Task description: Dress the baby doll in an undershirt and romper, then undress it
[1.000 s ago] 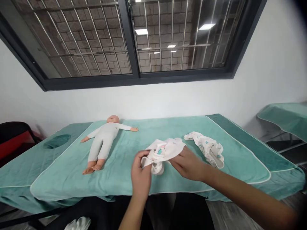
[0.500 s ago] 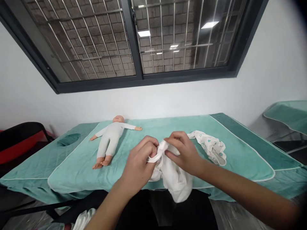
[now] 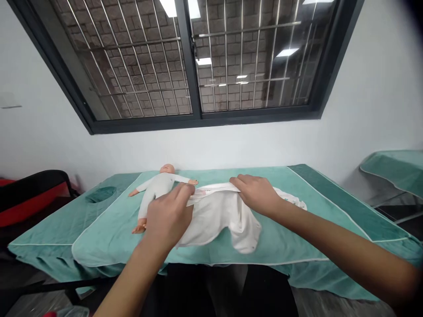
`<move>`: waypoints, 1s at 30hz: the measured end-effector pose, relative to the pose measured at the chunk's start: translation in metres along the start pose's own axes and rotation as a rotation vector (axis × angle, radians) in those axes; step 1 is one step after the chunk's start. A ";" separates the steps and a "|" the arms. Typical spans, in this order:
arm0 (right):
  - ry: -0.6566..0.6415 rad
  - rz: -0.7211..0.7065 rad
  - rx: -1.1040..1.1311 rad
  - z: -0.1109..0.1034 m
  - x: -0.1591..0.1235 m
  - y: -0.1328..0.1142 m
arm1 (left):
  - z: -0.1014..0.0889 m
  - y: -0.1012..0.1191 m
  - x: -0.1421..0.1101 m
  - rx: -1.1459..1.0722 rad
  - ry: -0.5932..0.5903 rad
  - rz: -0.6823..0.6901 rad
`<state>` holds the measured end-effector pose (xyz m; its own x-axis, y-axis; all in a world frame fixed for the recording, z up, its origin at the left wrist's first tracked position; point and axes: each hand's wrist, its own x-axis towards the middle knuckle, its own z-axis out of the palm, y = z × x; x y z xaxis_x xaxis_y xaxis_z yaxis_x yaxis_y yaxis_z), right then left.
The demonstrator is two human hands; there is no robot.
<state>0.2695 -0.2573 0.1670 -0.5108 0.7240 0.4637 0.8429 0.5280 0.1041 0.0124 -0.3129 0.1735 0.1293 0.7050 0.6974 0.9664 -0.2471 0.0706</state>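
A pair of white baby pants (image 3: 214, 215) hangs in front of me, its top edge stretched between my two hands and its legs hanging down. My left hand (image 3: 170, 215) is closed on the left end of that edge, near a pinkish mark. On the right end, my right hand (image 3: 254, 192) pinches the cloth with its fingers curled over. A baby doll (image 3: 155, 187) in a pale suit lies on its back beyond my left hand, which hides one of its legs. Behind my right hand and forearm shows part of a white printed baby garment (image 3: 292, 199).
A green padded bed (image 3: 109, 237) with a round face hole (image 3: 101, 194) stands against the wall under a barred window (image 3: 194, 116). On the left is a black and red chair (image 3: 39, 193). Another green-covered surface (image 3: 396, 169) is at the right.
The white pants were bunched between my close-set hands; now they are spread out, hanging from their top edge. My hands have moved apart. The view has tilted up slightly.
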 end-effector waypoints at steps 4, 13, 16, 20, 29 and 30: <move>-0.026 0.065 0.111 0.013 -0.005 0.017 | 0.006 -0.002 -0.010 0.064 0.041 0.025; -0.003 0.229 0.692 0.015 -0.022 0.042 | 0.005 -0.005 -0.003 -0.718 -0.244 -0.298; -0.134 0.319 0.589 0.019 -0.025 0.053 | 0.017 -0.015 0.001 -0.688 -0.284 -0.347; -0.302 0.385 0.507 0.040 -0.041 0.078 | 0.035 -0.041 -0.006 -0.585 -0.558 -0.314; -0.427 0.440 0.368 0.096 -0.067 0.098 | 0.093 -0.066 -0.021 -0.288 -0.580 -0.280; -0.421 0.454 0.342 0.104 -0.060 0.099 | 0.103 -0.069 -0.015 -0.262 -0.589 -0.287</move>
<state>0.3658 -0.2030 0.0582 -0.2018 0.9794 0.0089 0.9230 0.1932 -0.3328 -0.0336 -0.2373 0.0847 0.0477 0.9905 0.1290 0.9048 -0.0975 0.4144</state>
